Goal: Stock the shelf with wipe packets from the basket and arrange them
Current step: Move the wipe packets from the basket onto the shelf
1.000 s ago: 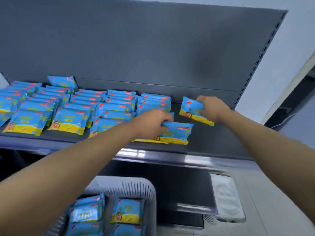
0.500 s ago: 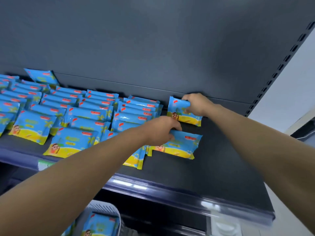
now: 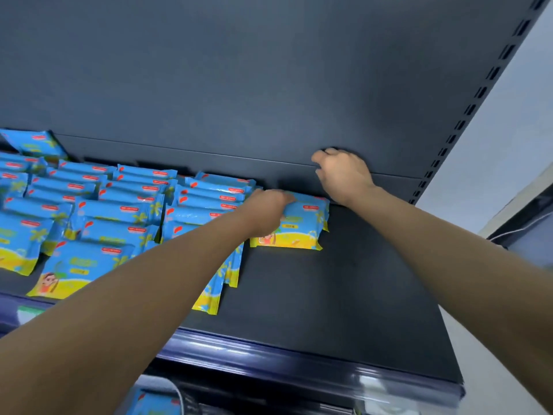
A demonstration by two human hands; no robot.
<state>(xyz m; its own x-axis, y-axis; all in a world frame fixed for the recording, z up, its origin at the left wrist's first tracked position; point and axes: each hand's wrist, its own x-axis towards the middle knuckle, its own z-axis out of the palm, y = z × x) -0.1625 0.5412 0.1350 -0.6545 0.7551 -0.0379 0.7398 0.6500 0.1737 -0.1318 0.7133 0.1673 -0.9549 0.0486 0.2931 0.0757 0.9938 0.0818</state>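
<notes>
Several rows of blue-and-yellow wipe packets [image 3: 116, 211] lie overlapping on the dark shelf [image 3: 344, 295], filling its left part. My left hand [image 3: 267, 211] grips the left end of one packet [image 3: 299, 229] at the right end of the rows, near the back panel. A second packet's edge [image 3: 325, 218] shows just behind it. My right hand [image 3: 344, 175] hovers above and behind these packets, close to the back panel, fingers loosely curled and holding nothing. At the bottom edge the basket [image 3: 176, 387] shows only a sliver, with a packet [image 3: 152, 402] inside.
The shelf's right half is bare dark deck as far as the slotted upright [image 3: 466, 112]. A glossy price rail [image 3: 269, 354] runs along the front edge. The grey back panel [image 3: 239, 85] rises behind. A pale wall lies to the right.
My left hand has pushed its packet back toward the rear, up against the packet my right hand held. My right hand has let go and lifted. The view has moved closer and upward.
</notes>
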